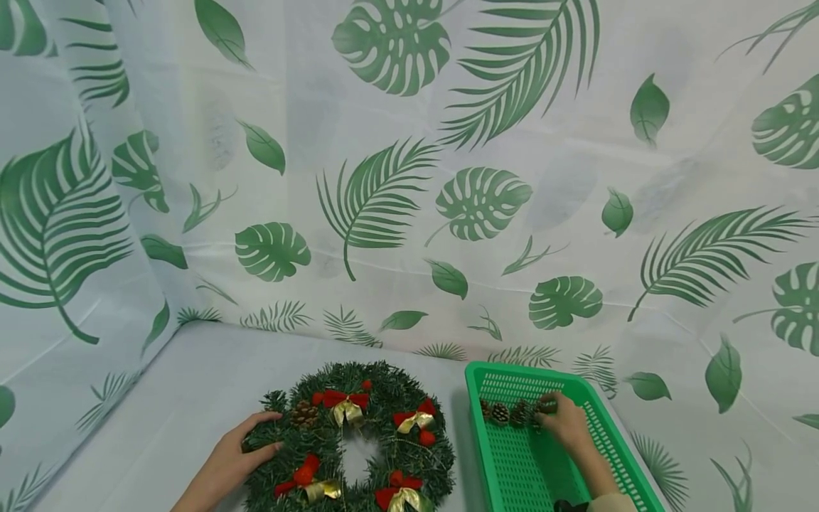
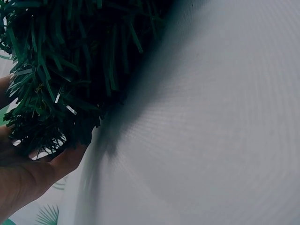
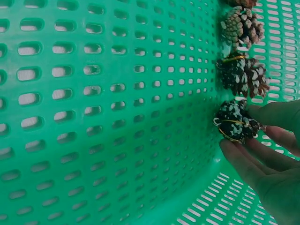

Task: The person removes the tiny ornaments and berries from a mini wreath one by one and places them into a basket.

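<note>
A green wreath with red and gold bows, red balls and a pinecone lies on the white table. My left hand grips its left edge, thumb and fingers on either side of the greenery. Inside a green plastic basket on the right, my right hand pinches a dark, white-flecked pinecone with a gold string between thumb and fingers. Beside it, other pinecones stand in a row along the basket's end wall.
The basket stands just right of the wreath, with a narrow strip of table between them. White sheeting printed with green leaves hangs behind the table and along its left side.
</note>
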### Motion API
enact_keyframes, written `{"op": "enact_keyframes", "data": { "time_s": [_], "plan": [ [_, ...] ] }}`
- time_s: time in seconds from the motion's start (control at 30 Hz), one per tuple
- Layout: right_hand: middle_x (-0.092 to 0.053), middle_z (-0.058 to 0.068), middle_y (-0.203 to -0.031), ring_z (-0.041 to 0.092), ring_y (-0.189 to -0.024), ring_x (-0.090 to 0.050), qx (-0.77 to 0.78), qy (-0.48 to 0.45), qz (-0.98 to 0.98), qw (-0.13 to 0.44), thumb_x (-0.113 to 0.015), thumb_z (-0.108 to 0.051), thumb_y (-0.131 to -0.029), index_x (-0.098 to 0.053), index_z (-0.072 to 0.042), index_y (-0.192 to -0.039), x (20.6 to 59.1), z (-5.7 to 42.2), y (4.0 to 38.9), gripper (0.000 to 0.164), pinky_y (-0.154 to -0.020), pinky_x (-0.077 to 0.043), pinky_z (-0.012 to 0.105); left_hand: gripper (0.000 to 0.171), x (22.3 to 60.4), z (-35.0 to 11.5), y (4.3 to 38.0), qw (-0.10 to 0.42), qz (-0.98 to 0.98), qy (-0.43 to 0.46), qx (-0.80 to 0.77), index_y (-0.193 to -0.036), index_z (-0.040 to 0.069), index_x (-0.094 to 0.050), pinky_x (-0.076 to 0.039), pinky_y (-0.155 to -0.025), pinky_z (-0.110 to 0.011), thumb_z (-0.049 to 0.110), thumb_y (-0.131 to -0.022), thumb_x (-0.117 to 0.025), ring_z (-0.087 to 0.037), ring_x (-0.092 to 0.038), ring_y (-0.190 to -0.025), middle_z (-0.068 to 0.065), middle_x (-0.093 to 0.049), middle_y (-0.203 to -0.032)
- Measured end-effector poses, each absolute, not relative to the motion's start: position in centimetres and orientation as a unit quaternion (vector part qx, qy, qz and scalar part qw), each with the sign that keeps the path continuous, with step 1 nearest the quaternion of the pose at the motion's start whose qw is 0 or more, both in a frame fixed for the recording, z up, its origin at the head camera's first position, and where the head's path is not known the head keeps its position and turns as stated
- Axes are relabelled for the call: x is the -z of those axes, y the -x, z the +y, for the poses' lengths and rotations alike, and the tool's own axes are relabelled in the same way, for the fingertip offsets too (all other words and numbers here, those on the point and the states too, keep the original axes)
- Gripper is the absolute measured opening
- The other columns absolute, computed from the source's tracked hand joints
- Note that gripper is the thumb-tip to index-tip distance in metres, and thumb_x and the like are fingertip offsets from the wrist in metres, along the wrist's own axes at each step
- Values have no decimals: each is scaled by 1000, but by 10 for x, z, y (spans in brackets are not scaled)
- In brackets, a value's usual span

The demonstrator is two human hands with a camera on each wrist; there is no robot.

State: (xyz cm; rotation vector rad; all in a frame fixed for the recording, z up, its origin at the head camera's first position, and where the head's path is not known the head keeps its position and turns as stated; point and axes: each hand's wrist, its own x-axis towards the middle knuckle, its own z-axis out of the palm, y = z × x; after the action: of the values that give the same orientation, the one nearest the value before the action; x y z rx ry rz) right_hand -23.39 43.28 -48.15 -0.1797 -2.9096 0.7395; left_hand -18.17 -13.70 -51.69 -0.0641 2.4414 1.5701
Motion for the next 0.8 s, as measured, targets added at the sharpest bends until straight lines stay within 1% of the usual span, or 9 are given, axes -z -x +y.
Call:
{"op": "enact_keyframes", "data": {
  "time_s": [0.17,0.27,0.43,0.53,0.63,0.8],
  "plan": [
    [-67,38,-111,49,-96,-68,-248,66,-964,62,-71,0,-90,-59,15,-121,475,431,233,37,-69,-61,49,63,517,-138,181,119,833,21,-540,-146,9,-54,-48,-96,-66,36,-94,-76,-59,-33,-143,-31,-38,-158],
    [-67,38,-113,50,-98,-68,-248,67,-964,60,-71,0,-91,-59,15,-122,473,430,232,36,-70,-61,49,63,516,-138,180,118,834,20,-539,-146,9,-55,-48,-96,-66,36,-93,-76,-59,-33,-143,-31,-39,-158],
    [-66,39,-115,52,-102,-67,-236,57,-968,67,-70,2,-91,-59,15,-122,468,426,228,36,-72,-61,51,63,516,-137,180,114,837,18,-534,-145,8,-55,-48,-97,-67,36,-93,-76,-60,-33,-142,-32,-39,-157],
    [-67,39,-112,52,-100,-68,-227,44,-969,82,-70,3,-90,-59,15,-121,465,422,226,35,-72,-61,52,62,516,-137,180,111,840,16,-531,-145,8,-56,-48,-97,-67,36,-93,-77,-60,-34,-142,-32,-39,-157],
    [-68,37,-109,49,-95,-70,-222,32,-970,96,-71,2,-89,-61,15,-119,461,419,225,33,-69,-61,50,63,516,-137,180,112,840,14,-530,-145,8,-55,-48,-96,-66,36,-93,-76,-60,-34,-142,-32,-39,-157],
    [-69,35,-110,46,-94,-72,-235,19,-967,98,-72,1,-90,-62,12,-120,451,410,221,34,-69,-62,47,63,516,-137,180,117,836,13,-536,-146,8,-55,-48,-97,-66,37,-93,-76,-59,-33,-143,-32,-38,-158]
  ]
}}
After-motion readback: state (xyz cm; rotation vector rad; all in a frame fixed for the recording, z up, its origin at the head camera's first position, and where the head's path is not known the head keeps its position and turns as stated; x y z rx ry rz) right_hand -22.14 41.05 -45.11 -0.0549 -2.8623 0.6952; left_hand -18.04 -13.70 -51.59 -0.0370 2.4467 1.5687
